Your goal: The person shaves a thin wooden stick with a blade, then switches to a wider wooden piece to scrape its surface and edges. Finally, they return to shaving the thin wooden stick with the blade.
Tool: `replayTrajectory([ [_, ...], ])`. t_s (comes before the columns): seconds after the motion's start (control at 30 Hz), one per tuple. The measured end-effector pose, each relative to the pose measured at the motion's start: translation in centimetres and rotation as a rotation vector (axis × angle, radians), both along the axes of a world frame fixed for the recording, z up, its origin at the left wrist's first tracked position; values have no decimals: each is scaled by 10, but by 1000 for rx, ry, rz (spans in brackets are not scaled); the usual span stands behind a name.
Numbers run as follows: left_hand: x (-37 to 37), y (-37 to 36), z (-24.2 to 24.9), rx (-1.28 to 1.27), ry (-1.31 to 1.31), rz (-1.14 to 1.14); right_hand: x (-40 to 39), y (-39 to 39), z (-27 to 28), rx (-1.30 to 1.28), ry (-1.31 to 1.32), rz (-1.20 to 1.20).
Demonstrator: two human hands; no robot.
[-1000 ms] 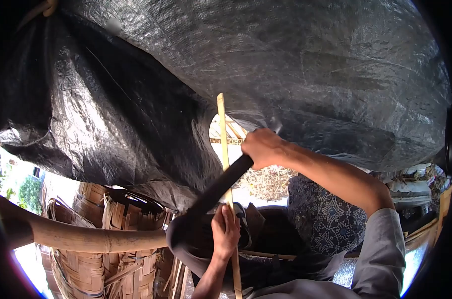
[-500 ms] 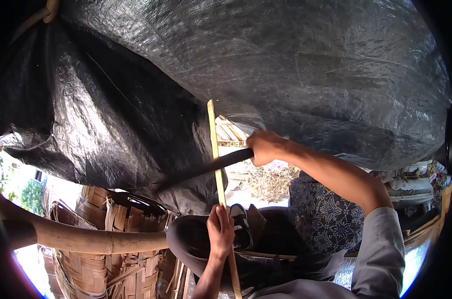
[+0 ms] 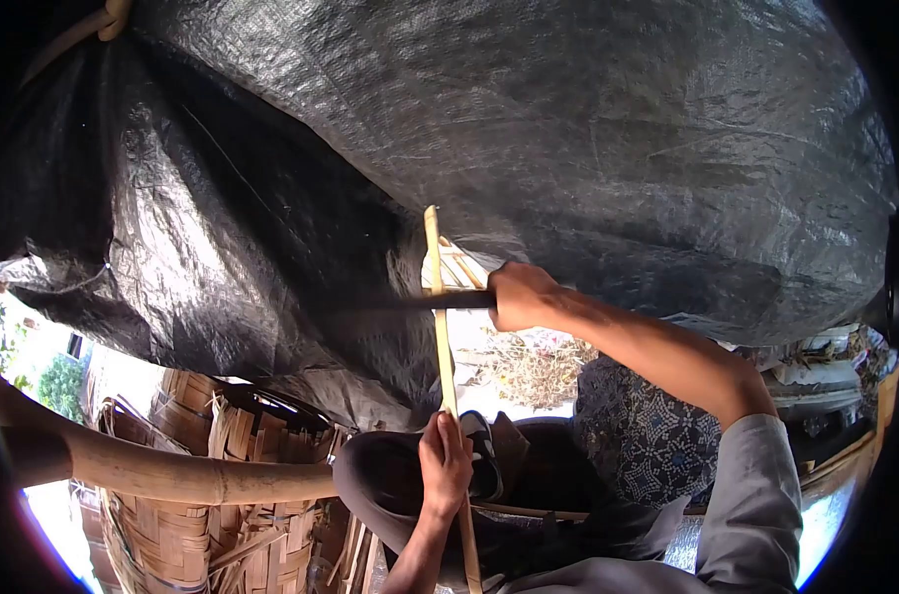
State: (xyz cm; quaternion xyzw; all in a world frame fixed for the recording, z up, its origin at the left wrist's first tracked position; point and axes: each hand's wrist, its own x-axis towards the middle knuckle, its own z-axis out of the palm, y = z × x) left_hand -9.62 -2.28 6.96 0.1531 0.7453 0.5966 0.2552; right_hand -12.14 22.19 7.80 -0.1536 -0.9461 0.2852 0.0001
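My left hand (image 3: 445, 465) is closed around a long, pale bamboo strip (image 3: 445, 361), which stands nearly upright in front of me with its lower end running down past my wrist. My right hand (image 3: 524, 297) grips a long dark knife (image 3: 467, 300), held almost level and pointing left. Its blade crosses the upper part of the strip in this view, and motion blurs its far end. The left hand sits beside my bent knee (image 3: 380, 480).
A thick bamboo pole (image 3: 202, 480) juts in from the left, before a woven bamboo basket (image 3: 162, 540). Black tarpaulin (image 3: 608, 129) hangs overhead and at the left. Patterned dark cloth (image 3: 657, 436) lies at the right, near dry straw (image 3: 529, 371).
The knife has turned from sloping down leftward to nearly level, its tip rising. The strip's top has shifted slightly right and down; my left hand has moved slightly right.
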Motion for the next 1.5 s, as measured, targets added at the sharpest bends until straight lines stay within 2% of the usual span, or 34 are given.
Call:
replayTrajectory([
  [0.03, 0, -1, 0, -12, 21, -3, 1, -2, -3, 1, 2, 2],
  [0.1, 0, 1, -2, -6, 57, -7, 11, -7, 1, -209, 106, -3],
  [0.13, -1, -1, -2, 40, -5, -15, 9, -7, -7, -180, 101, 68],
  [0.23, -1, -4, -7, 88, -87, -5, 6, -6, 5, 229, 157, 464],
  [0.27, -2, -6, -13, -92, 104, -64, 3, -4, 1, 347, 201, 522],
  [0.3, -2, -7, -17, -272, 295, -123, -1, -3, -3, 415, 168, 486],
  [0.37, -3, -3, -3, 97, -50, 57, 2, 6, -8, 267, 91, 349],
  [0.43, -4, -3, -2, 95, 0, 27, 3, 10, -18, -51, 20, 69],
  [0.47, -4, -2, -2, 98, 4, 28, 3, 8, -16, -170, 65, -72],
  [0.57, -1, 3, -2, 74, 29, 33, 9, 2, -6, -227, 79, -41],
  [0.63, 2, 1, 5, 76, -89, -5, 11, 1, 0, -244, 77, 22],
  [0.7, 4, 2, 4, 62, -82, 1, 5, 7, 11, 253, 90, 380],
  [0.73, 3, 2, 1, 39, -58, 6, 5, 9, 17, 335, 64, 352],
  [0.77, 3, 2, 0, 16, -34, 12, 5, 11, 14, 335, 64, 356],
  [0.87, 4, 2, 4, 9, -8, 0, 2, 13, -2, -53, 107, -50],
  [0.97, 4, 4, 3, -9, 35, -18, 5, 8, -1, -179, 124, 1],
  [1.03, 4, 2, 3, 24, -23, 22, 8, 10, 10, -136, 98, 46],
  [1.1, 6, 4, 10, -64, 38, -29, 6, 12, 17, 290, 93, 357],
  [1.13, 7, 5, 8, -75, 80, -18, 7, 13, 21, 330, 59, 339],
  [1.17, 8, 6, 5, -86, 120, -6, 8, 14, 18, 327, 55, 341],
  [1.23, 7, 2, -1, -97, 126, 4, 7, 15, 5, 13, -41, 20],
  [1.27, 8, 3, 2, -112, 123, -19, 5, 13, 0, -70, 7, -55],
  [1.37, 6, 4, 0, -27, 51, -56, 8, 10, -3, -172, 38, 50],
  [1.43, 5, 2, -2, -36, 56, 3, 14, 6, 7, -199, 15, 60],
  [1.5, 5, 0, -1, -36, 56, -17, 13, 6, 10, 98, -8, 286],
])
